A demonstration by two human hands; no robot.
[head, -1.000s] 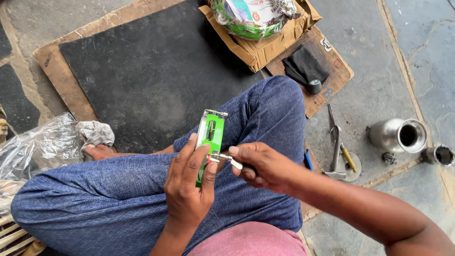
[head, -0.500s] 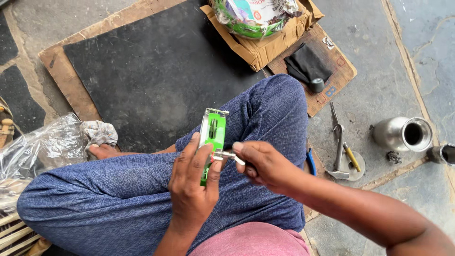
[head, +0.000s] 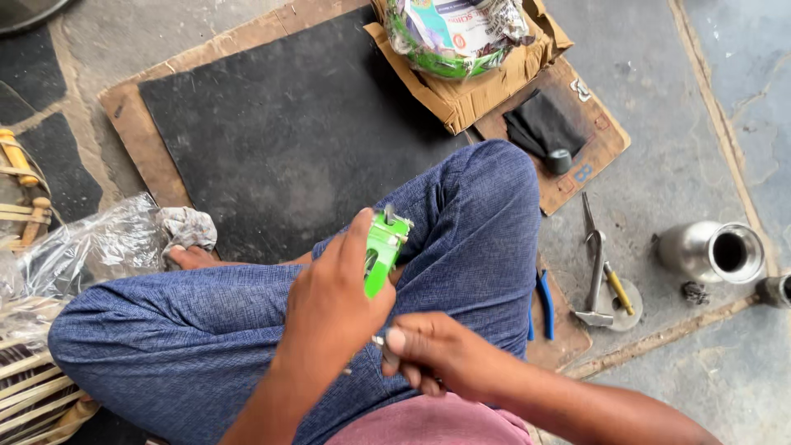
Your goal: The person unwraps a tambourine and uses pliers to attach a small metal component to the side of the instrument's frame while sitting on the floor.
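Observation:
My left hand [head: 334,301] grips a small bright green plastic part [head: 381,249] with metal fittings at its top, held above my lap. My right hand [head: 432,353] is just below and to the right of it, fingers pinched around a thin metal tool [head: 379,340] whose tip shows between the two hands. Both hands hover over my crossed legs in blue trousers [head: 247,330]. The lower end of the green part is hidden behind my left hand.
A black mat [head: 280,132] on a wooden board lies ahead. A cardboard box [head: 470,91] holds a wrapped green bundle. A hammer [head: 595,280], a yellow-handled tool, blue-handled pliers [head: 544,303] and a steel pot [head: 713,251] lie right. A plastic bag [head: 91,247] sits left.
My left hand has turned the green part so it now shows edge-on and tilted. My right hand with the metal tool has dropped lower, toward my body.

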